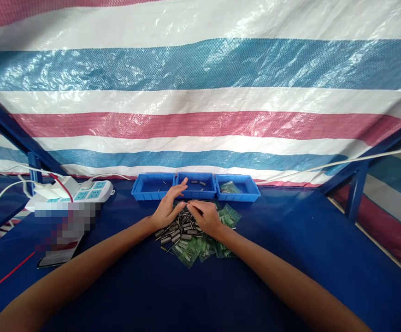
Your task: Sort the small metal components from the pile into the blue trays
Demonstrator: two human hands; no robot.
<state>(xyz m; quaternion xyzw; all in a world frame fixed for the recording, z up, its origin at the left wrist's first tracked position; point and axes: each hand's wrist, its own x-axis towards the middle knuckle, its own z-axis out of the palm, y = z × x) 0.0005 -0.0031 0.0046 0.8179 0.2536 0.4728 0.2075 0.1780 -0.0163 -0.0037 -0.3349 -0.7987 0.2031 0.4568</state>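
My left hand is over the pile with its fingers stretched out and its thumb pointing at my right hand. My right hand has its fingers curled into a pinch, its tips close against the left thumb. Anything between the fingertips is too small to make out. Beneath both hands lies a pile of short grey metal cylinders mixed with thin pins. Clear greenish plastic bags with small pieces inside lie at the pile's front and right. A loose thin pin rests at its front left edge.
Three blue trays stand behind the pile: a left tray with thin pins, a middle tray with a few grey pieces, a right tray with a small bag. A white power strip with cables and a dark flat device lie left.
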